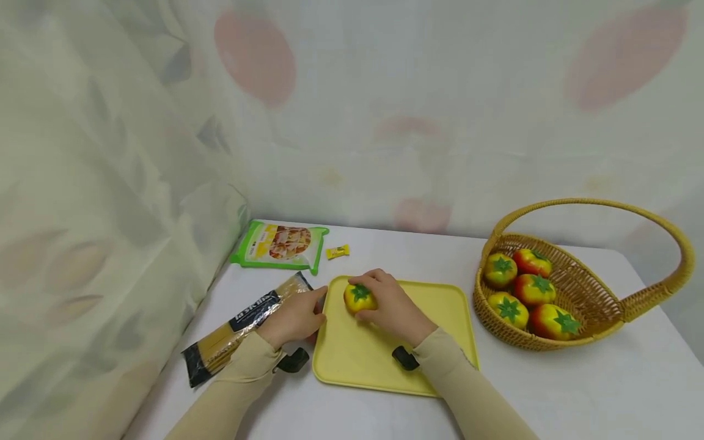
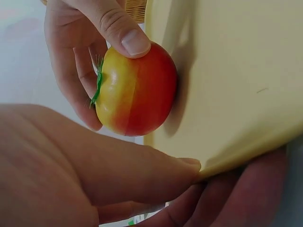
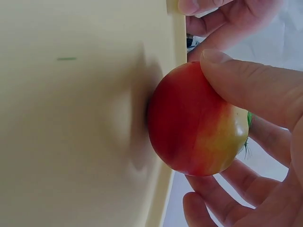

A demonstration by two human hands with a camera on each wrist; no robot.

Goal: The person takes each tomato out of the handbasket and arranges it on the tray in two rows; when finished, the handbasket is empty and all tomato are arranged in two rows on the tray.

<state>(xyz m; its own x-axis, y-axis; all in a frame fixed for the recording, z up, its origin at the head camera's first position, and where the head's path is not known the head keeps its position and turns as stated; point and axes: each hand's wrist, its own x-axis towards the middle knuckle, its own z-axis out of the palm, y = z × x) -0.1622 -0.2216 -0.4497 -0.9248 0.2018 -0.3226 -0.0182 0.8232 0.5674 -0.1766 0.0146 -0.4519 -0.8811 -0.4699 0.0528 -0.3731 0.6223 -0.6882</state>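
Note:
My right hand (image 1: 393, 308) holds a red-and-yellow tomato (image 1: 354, 299) with a green leafy top, thumb on one side and fingers on the other. It is low over the left part of the yellow tray (image 1: 363, 363), its red underside (image 3: 177, 113) facing the tray surface in the right wrist view. At the tray's left edge, my left hand (image 1: 293, 318) pinches the rim, with the thumb (image 2: 175, 165) on top and the fingers (image 2: 258, 189) curled beneath. A tiny green strand (image 3: 66, 58) lies on the tray.
A wicker basket (image 1: 596, 293) with a tall handle and several tomatoes (image 1: 533, 289) stands right of the tray. Packed spaghetti (image 1: 220, 345) lies under and beside my left forearm. Behind are a green-edged food packet (image 1: 280, 244) and a small yellow wrapped sweet (image 1: 337, 252).

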